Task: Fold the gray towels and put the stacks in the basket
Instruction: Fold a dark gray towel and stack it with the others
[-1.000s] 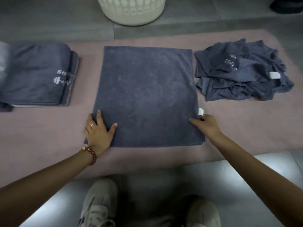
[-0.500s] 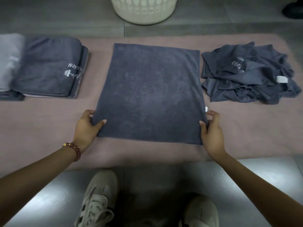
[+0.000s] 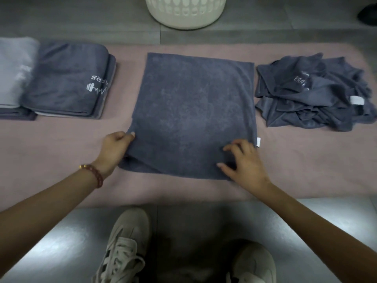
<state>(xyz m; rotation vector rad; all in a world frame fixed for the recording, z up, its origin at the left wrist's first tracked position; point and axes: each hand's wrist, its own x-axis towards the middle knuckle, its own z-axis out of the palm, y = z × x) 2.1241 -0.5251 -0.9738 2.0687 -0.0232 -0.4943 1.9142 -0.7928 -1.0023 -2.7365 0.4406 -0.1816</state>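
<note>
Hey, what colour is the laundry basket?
The basket is cream-white with rows of oval holes; only the head view shows it.
</note>
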